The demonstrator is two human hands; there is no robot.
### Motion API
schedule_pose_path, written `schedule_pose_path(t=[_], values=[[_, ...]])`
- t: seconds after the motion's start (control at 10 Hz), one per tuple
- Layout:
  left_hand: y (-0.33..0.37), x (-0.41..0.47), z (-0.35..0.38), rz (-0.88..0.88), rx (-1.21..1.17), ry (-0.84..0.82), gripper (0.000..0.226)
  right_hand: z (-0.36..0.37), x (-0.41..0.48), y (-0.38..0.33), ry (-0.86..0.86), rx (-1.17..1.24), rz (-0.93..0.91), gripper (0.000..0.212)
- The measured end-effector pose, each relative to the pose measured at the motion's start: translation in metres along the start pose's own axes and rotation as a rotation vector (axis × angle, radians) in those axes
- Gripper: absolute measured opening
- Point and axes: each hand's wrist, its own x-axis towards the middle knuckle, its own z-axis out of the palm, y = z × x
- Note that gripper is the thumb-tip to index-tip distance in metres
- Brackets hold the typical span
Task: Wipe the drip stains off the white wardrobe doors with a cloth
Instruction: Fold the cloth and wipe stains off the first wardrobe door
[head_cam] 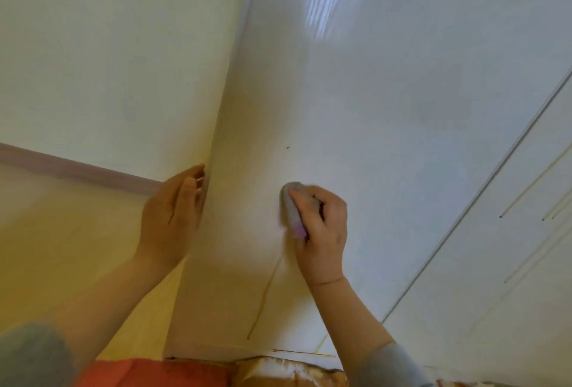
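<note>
right hand (318,225) has its fingers curled round a wadded grey-pink cloth (292,210), pressing it onto the left wardrobe door (340,92); cloth edges are blurred, so the exact contact patch is unclear; left hand (173,210) is out to the left of the cloth, fingers straight and together, laid against the door's left edge beside the cream wall (108,61); holds nothing, reads as bracing

key relation: a thin yellowish drip stain (263,297) starts just below the cloth beside the right wrist and runs down and slightly left toward the door's bottom edge; can't tell if it carries on under the hand; long axis runs top to bottom of the door; right hand is the nearer one and sits at its top end, so my guess is the next stroke goes down along the line, not across it; nothing stands in the way

around: small dark speck (288,148) above the cloth, apart from it; more drip stains (526,188) well to the right of the cloth on the second door (495,263), past the seam (464,216); several thin lines ending in dark dots, look untouched, so i'd say plenty left to do; pinkish trim strip (77,167) far left of the cloth; orange fabric (139,371) far below it
</note>
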Motion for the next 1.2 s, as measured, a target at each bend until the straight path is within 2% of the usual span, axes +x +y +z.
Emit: schedule_pose_path(t=[0.1, 0.2, 0.3, 0.4, 0.5, 0.6, 0.7, 0.8, 0.9, 1.0, 1.1, 1.2], values=[[-0.012, 0.007, -0.016, -0.200, -0.146, -0.006, 0.039, 0.035, -0.049, -0.007, -0.151, 0.012, 0.040, 0.028], [-0.021, 0.007, -0.028, -0.312, -0.101, -0.065, 0.035, 0.055, -0.073, -0.015, -0.203, -0.020, -0.146, 0.021], [-0.029, 0.006, -0.035, -0.398, -0.078, -0.113, 0.035, 0.049, -0.068, -0.024, -0.200, -0.030, -0.111, 0.028], [-0.035, 0.005, -0.041, -0.432, -0.068, -0.163, 0.036, 0.038, -0.039, -0.042, 0.011, -0.053, -0.110, 0.032], [-0.037, 0.003, -0.042, -0.470, -0.095, -0.199, 0.039, 0.045, -0.006, -0.044, 0.147, -0.101, -0.081, 0.048], [-0.033, 0.002, -0.038, -0.520, -0.127, -0.224, 0.042, 0.066, -0.004, -0.052, 0.103, -0.104, -0.172, 0.047], [-0.032, 0.007, -0.039, -0.586, -0.153, -0.239, 0.049, 0.095, -0.049, -0.055, -0.126, -0.046, -0.237, 0.016], [-0.033, 0.009, -0.043, -0.625, -0.155, -0.251, 0.048, 0.111, -0.106, -0.050, -0.306, -0.072, -0.333, 0.013], [-0.035, 0.010, -0.041, -0.610, -0.137, -0.276, 0.048, 0.100, -0.119, -0.047, -0.362, -0.051, -0.255, 0.025], [-0.040, 0.009, -0.039, -0.520, -0.079, -0.284, 0.058, 0.062, -0.087, -0.044, -0.230, -0.060, -0.074, 0.039], [-0.045, 0.006, -0.034, -0.419, -0.001, -0.330, 0.083, 0.033, -0.035, -0.029, 0.103, -0.169, 0.005, 0.031], [-0.047, -0.001, -0.024, -0.363, 0.022, -0.375, 0.088, 0.033, -0.017, -0.019, 0.253, -0.157, 0.068, 0.027]])
